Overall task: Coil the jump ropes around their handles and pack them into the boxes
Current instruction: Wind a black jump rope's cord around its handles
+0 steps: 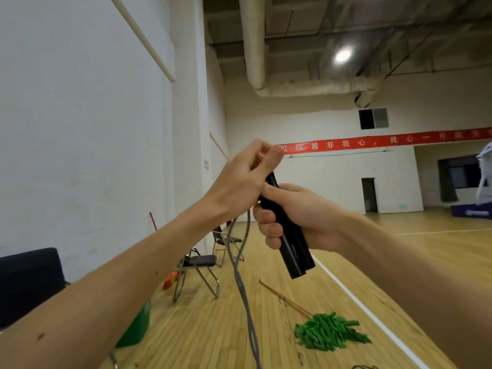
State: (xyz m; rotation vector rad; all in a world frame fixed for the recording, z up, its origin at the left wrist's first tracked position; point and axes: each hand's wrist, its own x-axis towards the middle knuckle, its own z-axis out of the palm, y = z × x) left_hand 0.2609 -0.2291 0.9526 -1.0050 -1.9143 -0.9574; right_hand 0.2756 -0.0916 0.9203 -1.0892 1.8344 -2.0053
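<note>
The right hand (300, 217) wraps tight around two black handles (290, 243) held together in mid-air, slanting from upper left to lower right; the left hand (245, 177), fingers curled, pinches the grey rope (241, 283) at their upper end. The rope's two strands hang down from there, with a folding chair (199, 270) and a green mop (330, 332) on the floor beyond.
</note>
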